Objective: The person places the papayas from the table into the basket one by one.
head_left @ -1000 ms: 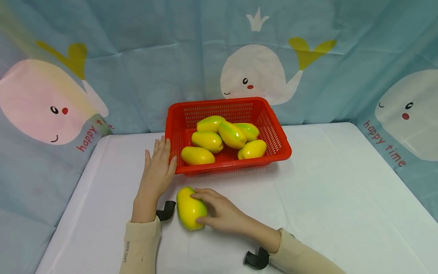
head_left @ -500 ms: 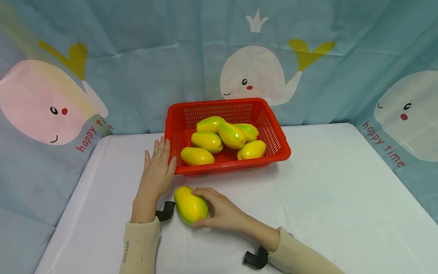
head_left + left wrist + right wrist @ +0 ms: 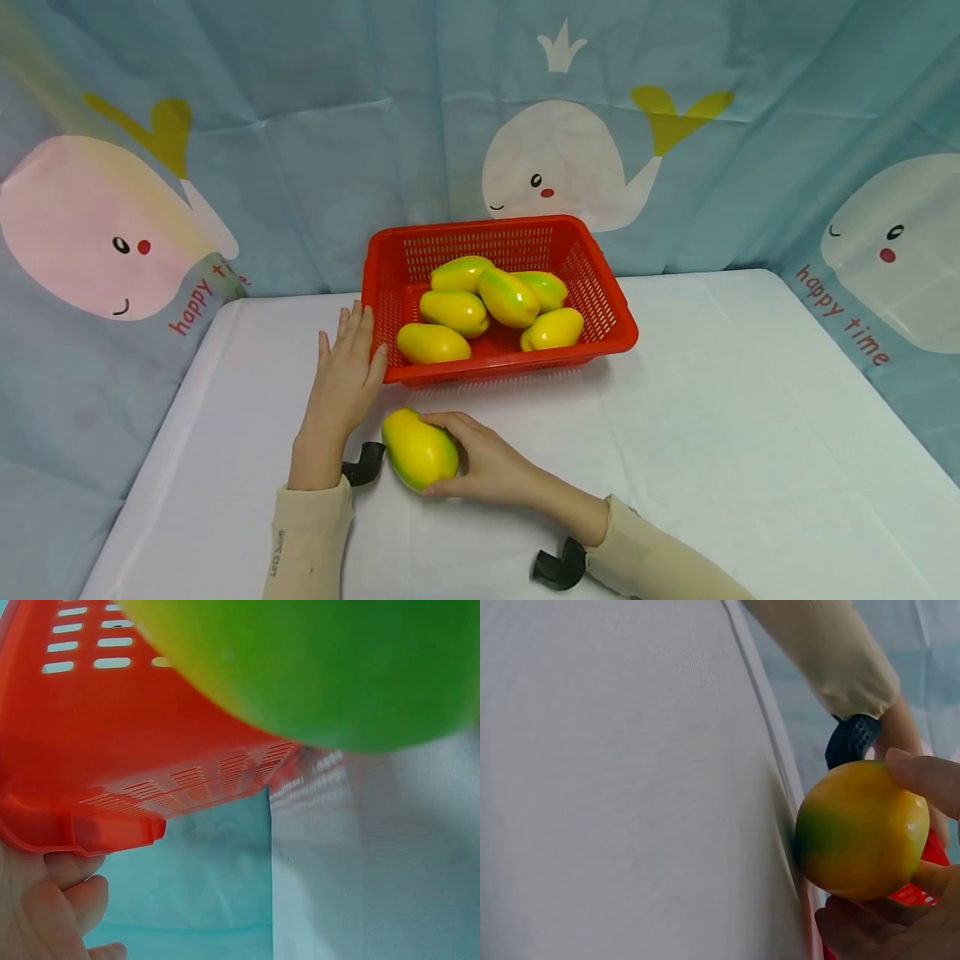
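Note:
In the head view, my right hand [image 3: 487, 462] holds a yellow-green mango [image 3: 418, 450] between thumb and fingers, just in front of the basket. The right wrist view shows this mango [image 3: 862, 829] end-on, with the thumb above and fingers below, close to the white tabletop. My left hand [image 3: 341, 379] lies with extended fingers against the left side of the red plastic basket [image 3: 495, 367]. In the left wrist view, its fingers [image 3: 86, 900] touch the basket's rim [image 3: 112, 834]. Several similar mangoes [image 3: 453, 312] lie inside the basket.
The basket stands at the back of the white-covered table [image 3: 720, 433]. Behind it hangs a blue curtain [image 3: 315, 167] printed with whales. Black camera mounts [image 3: 561, 565] are worn at both wrists.
The mango has turned slightly in my right hand and shifted a little to the left, with the thumb moving to its lower edge. My left hand and the basket have stayed put.

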